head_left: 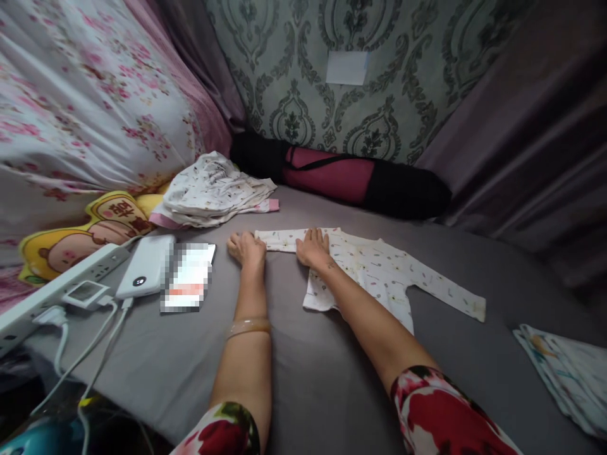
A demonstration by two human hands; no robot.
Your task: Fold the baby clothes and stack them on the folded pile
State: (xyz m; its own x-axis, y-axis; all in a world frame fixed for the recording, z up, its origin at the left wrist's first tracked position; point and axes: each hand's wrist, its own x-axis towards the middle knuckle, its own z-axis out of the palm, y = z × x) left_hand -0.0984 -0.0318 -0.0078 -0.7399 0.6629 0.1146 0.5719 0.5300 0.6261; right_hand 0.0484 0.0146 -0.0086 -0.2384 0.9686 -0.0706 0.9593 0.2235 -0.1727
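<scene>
A small white long-sleeved shirt [363, 268] with a scattered print lies spread on the grey sheet, its sleeves stretched out to both sides. My left hand [247, 248] is closed, fingers curled round the cuff end of the left-lying sleeve. Flat on that same sleeve near the shoulder rests my right hand [313, 248], fingers extended and pressing the cloth. The opposite sleeve [448, 292] reaches out to the right, untouched. My right forearm hides part of the shirt's body and lower edge.
A heap of printed clothes [208, 189] lies at the back left. Along the wall rests a black and maroon long bag [327, 177]. On the left are a phone [190, 278], a white power bank [147, 265], a power strip [61, 287] with cables, and a yellow cushion [71, 249]. Folded clothes [569, 373] lie right.
</scene>
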